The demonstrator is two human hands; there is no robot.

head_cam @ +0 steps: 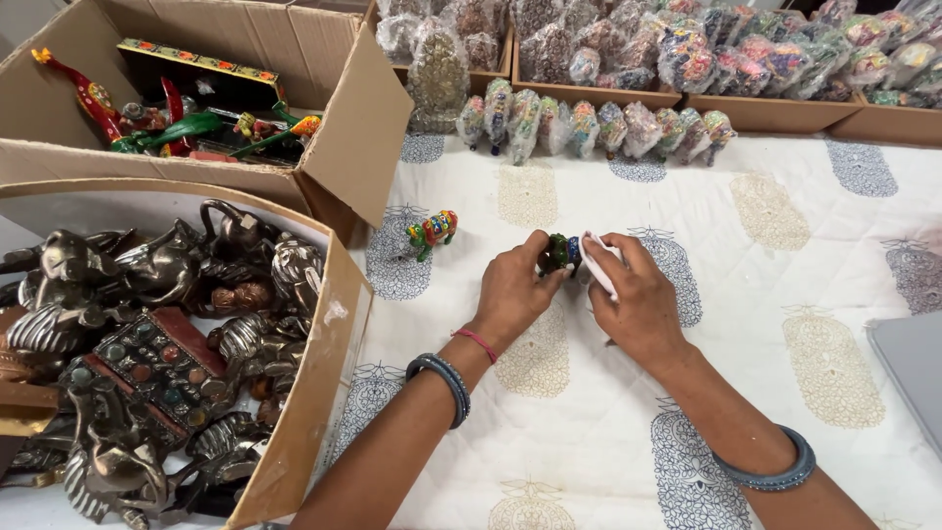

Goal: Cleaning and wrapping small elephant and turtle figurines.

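My left hand [517, 288] grips a small dark green painted figurine [559, 252] just above the white printed cloth [765, 245]. My right hand [636, 299] holds a folded white wipe [596, 260] pressed against the figurine's right side. A second small figurine [432, 232], painted in many colours and shaped like an animal, stands on the cloth to the left of my hands. Both wrists wear grey bangles, and the left also has a red thread.
A cardboard box [324, 363] of dark metal figures sits at the left edge. Behind it an open carton [358, 128] holds colourful painted pieces. A row of bubble-wrapped figurines [589, 128] lines the far side before trays of more wrapped ones. A grey flat object [913, 363] lies at the right.
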